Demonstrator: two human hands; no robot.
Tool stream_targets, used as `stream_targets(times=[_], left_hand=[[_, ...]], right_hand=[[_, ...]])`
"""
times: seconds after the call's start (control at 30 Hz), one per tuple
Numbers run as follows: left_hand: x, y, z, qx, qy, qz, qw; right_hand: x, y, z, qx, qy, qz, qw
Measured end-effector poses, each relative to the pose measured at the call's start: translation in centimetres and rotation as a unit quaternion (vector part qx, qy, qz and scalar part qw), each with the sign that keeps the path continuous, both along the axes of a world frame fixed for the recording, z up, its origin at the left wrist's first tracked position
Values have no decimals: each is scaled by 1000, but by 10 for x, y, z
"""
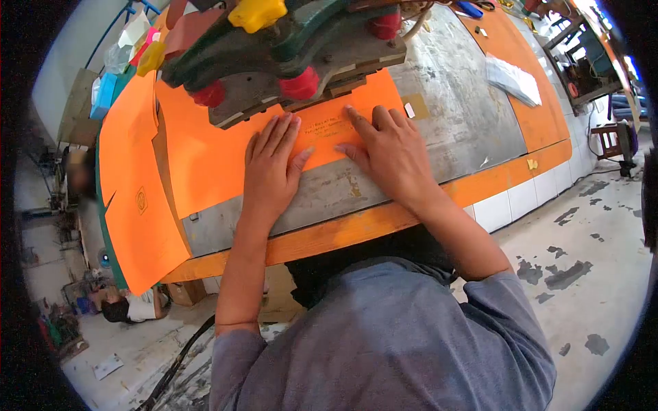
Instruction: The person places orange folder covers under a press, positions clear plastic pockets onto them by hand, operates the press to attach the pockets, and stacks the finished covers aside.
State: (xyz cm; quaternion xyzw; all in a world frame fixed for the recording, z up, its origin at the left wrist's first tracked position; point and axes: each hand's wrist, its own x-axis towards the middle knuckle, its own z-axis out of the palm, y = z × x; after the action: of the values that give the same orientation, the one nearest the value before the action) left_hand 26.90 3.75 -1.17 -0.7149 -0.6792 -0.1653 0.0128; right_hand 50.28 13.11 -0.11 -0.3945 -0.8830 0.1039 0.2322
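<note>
left hand [274, 161] flat, fingers extended | right hand [391, 151] half-curled | both press orange sheet [205, 157], gripping nothing

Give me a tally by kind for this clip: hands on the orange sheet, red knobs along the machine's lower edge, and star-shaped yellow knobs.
Hands on the orange sheet: 2, left hand and right hand
Red knobs on the machine: 3
Star-shaped yellow knob: 1
Total: 6

Pale floor [548, 253] showing dark patches; white tiles [507, 205] lining the wall below the orange-edged table [356, 236].
</note>
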Motion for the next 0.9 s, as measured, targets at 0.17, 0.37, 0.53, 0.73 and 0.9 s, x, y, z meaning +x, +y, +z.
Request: stream_targets(times=[0.17, 0.37, 0.53, 0.73, 0.9], left_hand=[[0, 0, -6, 16, -6, 7, 1000], [1, 2, -4, 11, -7, 6, 1000], [1, 2, -3, 8, -7, 8, 1000], [0, 2, -2, 6, -2, -5, 1000], [1, 3, -2, 13, -17, 1, 1000]], right_hand=[[-1, 1, -3, 1, 14, -6, 1000], [-2, 1, -3, 3, 12, -12, 1000], [-2, 3, -8, 19, 29, -11, 999], [-2, 3, -15, 27, 38, -11, 999], [-3, 3, -18, 31, 44, -16, 998]])
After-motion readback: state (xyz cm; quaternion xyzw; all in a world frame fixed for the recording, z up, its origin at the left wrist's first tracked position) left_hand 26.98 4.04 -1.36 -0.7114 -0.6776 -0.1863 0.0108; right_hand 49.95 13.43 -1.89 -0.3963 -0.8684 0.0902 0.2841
